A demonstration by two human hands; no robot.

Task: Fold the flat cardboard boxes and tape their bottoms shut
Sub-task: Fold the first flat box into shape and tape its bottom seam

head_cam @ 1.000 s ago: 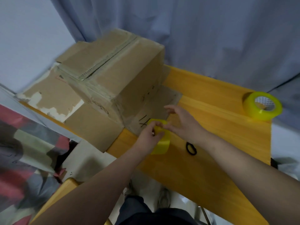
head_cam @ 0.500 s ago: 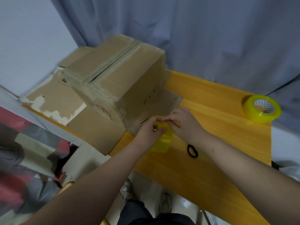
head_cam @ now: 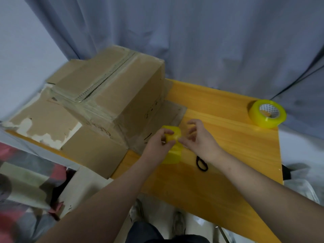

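A folded cardboard box [head_cam: 122, 95] stands upside down on the orange table [head_cam: 219, 155], its taped bottom seam facing up and its lower flaps spread flat around it. My left hand [head_cam: 157, 144] grips a small yellow tape roll [head_cam: 172, 149] just in front of the box's right flap. My right hand [head_cam: 198, 139] is at the roll's upper right edge, with thumb and fingertips pinching at the tape there. The tape's free end is too blurred to make out.
A second, larger yellow tape roll [head_cam: 267, 114] lies at the table's far right corner. A black hair tie [head_cam: 201, 163] lies on the table under my right wrist. Grey curtains hang behind. Cardboard pieces [head_cam: 82, 186] and my shoes are on the floor below.
My head has tilted, so the scene sits lower in view. Both hands stay at the small roll; my right hand's fingers have opened out a little while still picking at its edge.
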